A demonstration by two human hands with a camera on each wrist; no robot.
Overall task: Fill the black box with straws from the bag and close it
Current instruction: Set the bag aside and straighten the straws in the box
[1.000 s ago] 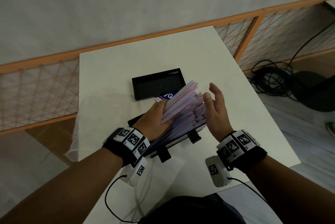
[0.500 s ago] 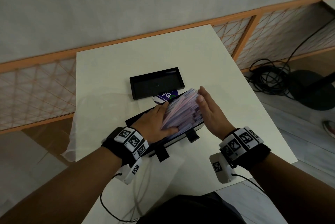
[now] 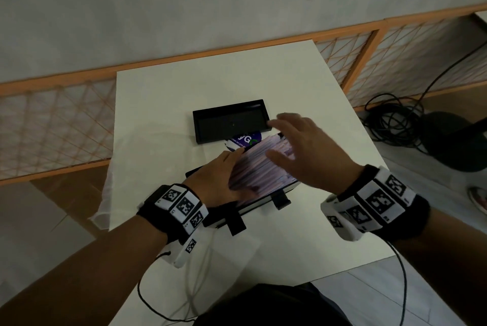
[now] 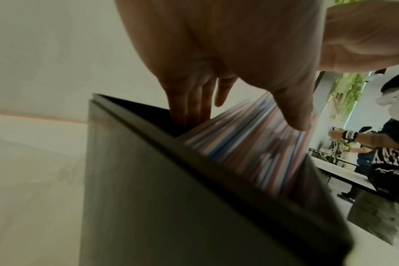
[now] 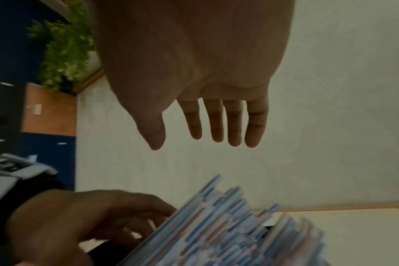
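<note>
While the stack stands proud of the box rim, I log these hazards, working left to right across the desk (image 3: pixel 163 120):

Plastic bag (image 3: pixel 116 188): hangs over the desk's left edge, thin and clear. Risk: I judge that a sweep of my left forearm could drag it off the desk.

Left hand (image 3: pixel 218 178): fingers straight and pressed together, pushed down between the left wall of the black box (image 3: pixel 253 207) and the straws (image 3: pixel 263 167), thumb laid on top of the stack. Risk: if I pull this hand out fast, I expect the near straws to lift with it and spill over the wall.

Black box: near the desk's front edge, slightly askew, two latch tabs pointing toward me. Risk: sideways pressure may slide it toward that edge.

Straws: blue, pink and white, heaped in the box; far ends fan up and overhang its far right corner. Risk: the lid will probably not seat; jammed ends could buckle or spring loose.

Lid (image 3: pixel 232 121): lies upturned nearer the desk's back edge, just beyond the box, a purple label (image 3: pixel 245 139) between them. Risk: a blind reach could knock it away.

Right hand (image 3: pixel 297 151): fingers spread, holding nothing, hovering above the right side of the stack. Risk: an uneven press would tip straws off toward the desk's right edge.
</note>
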